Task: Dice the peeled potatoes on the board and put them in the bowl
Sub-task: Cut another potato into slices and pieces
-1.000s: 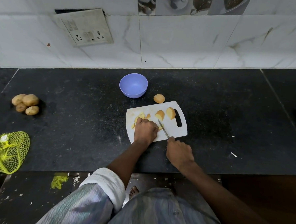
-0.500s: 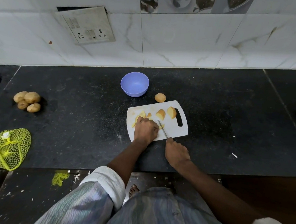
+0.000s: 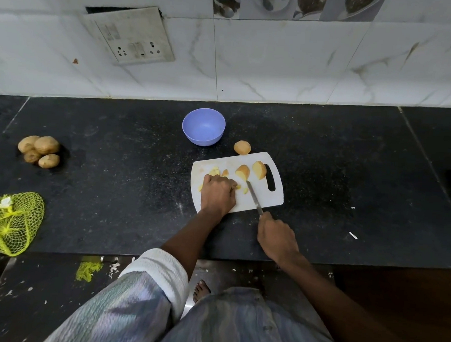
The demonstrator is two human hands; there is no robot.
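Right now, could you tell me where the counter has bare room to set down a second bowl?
Bare counter lies right of the cutting board, and between the unpeeled potatoes and the bowl. It is crowded on the board: potato pieces, left hand, knife gripped by the right hand.

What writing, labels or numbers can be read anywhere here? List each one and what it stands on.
None can be read.
Switch and socket plate on the wall: faint grey marks beside the switches, too blurred to read.
Picture tiles along the top of the wall: images of crockery only, no words.
Cutting board, bowl, knife and yellow net bag: no text visible.
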